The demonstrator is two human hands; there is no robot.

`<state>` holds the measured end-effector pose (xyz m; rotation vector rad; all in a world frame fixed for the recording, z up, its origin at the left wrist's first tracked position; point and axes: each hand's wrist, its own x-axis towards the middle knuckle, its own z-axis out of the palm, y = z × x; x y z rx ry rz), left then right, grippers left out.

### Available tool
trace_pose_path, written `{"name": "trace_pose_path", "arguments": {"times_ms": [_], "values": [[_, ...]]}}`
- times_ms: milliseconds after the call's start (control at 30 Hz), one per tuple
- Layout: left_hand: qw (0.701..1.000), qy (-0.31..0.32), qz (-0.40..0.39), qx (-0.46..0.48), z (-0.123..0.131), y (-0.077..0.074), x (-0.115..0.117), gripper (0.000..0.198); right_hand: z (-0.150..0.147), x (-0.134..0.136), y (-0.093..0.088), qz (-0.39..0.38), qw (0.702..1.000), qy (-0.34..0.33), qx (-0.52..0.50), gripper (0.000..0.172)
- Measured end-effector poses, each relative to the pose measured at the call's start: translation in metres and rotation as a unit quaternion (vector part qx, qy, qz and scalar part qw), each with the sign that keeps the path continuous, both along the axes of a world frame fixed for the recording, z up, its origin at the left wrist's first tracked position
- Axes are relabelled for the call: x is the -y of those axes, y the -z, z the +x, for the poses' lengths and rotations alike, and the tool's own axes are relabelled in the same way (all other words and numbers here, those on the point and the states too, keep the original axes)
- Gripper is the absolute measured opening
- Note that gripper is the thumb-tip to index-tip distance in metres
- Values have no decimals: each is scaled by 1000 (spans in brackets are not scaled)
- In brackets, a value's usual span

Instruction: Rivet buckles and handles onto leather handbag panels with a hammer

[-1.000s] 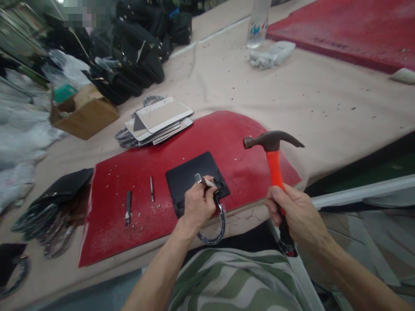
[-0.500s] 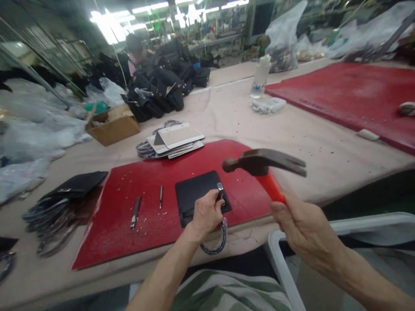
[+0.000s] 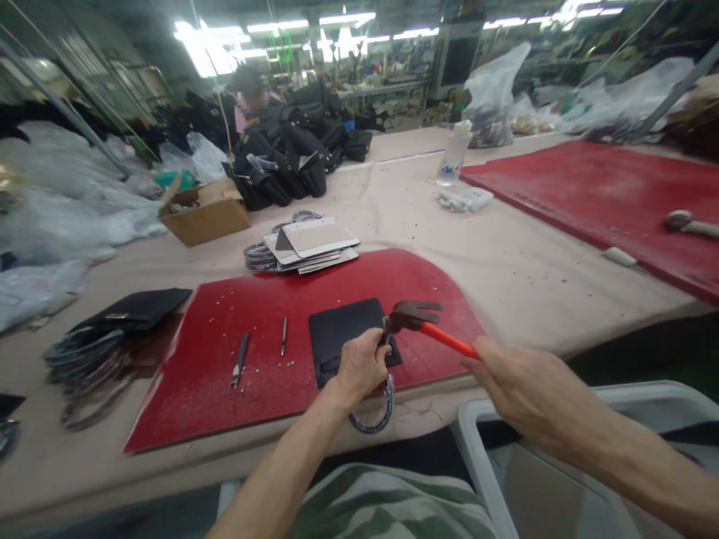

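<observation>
My left hand (image 3: 362,364) is closed around a small metal punch, held upright on a black leather piece (image 3: 342,337) that lies on a red cutting mat (image 3: 236,329). A curved strap (image 3: 374,415) hangs from the piece over the table edge. My right hand (image 3: 520,385) grips the orange handle of a claw hammer (image 3: 419,318). The hammer head rests down on the top of the punch, right beside my left fingers.
Two loose metal punches (image 3: 240,359) lie on the mat to the left. A stack of grey panels (image 3: 306,245) sits behind it, black pieces and straps (image 3: 106,337) to the left. Beyond are a cardboard box (image 3: 205,217), a water bottle (image 3: 452,153) and a second red mat (image 3: 607,187). A person sits behind black bags at the back.
The hammer came down from a raised position onto the punch. My view tilted up, showing more of the room. My left hand stayed on the punch.
</observation>
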<state>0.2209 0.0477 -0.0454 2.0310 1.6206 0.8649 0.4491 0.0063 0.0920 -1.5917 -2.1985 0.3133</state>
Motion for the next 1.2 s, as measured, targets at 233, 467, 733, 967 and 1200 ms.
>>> {"name": "trace_pose_path", "arguments": {"times_ms": [233,467,733,967,1200], "values": [[1000,2,1,4,-2,1,1,10,8,-45,54,-141,990,18,18,33],[1000,-3,5,13,-3,3,3,8,-19,-76,112,-2,987,57,149,26],[978,-39,-55,199,-11,3,-10,12,-57,-62,143,5,984,-175,-15,30],[947,-198,-159,197,-110,-26,-47,29,-58,-58,147,34,988,-151,3,28],[890,-263,-234,-289,-192,-51,-52,31,-65,-63,146,53,982,-181,11,14]]}}
